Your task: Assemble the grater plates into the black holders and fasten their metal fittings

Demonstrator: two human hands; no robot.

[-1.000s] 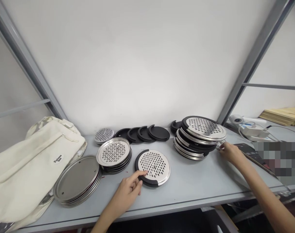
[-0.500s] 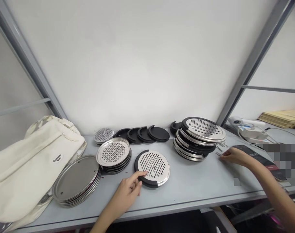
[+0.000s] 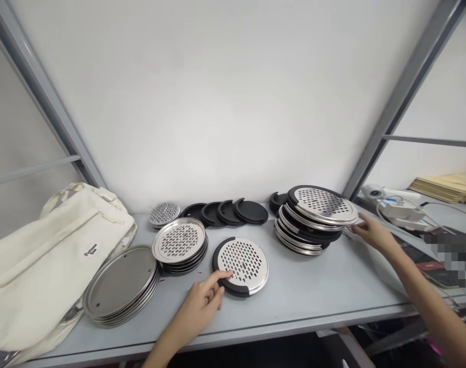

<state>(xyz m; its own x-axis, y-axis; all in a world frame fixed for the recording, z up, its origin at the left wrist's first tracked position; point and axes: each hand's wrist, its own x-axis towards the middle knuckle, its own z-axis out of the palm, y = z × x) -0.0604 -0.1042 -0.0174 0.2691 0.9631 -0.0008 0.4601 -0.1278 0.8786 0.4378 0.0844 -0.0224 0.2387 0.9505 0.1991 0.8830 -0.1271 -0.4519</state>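
A grater [image 3: 244, 263] lies flat toward the front of the table [image 3: 294, 291]. The left hand [image 3: 202, 301] touches its left side, index finger extended, other fingers loosely curled. The right hand [image 3: 372, 234] is at the tall stack's [image 3: 313, 225] right edge; I cannot tell whether it pinches anything. Behind, 4 black lids [image 3: 251, 211] overlap.

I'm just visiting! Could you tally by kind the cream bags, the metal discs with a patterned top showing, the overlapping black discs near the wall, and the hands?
Cream bag: 1
Patterned metal discs: 4
Overlapping black discs: 4
Hands, left hand and right hand: 2
Total: 11
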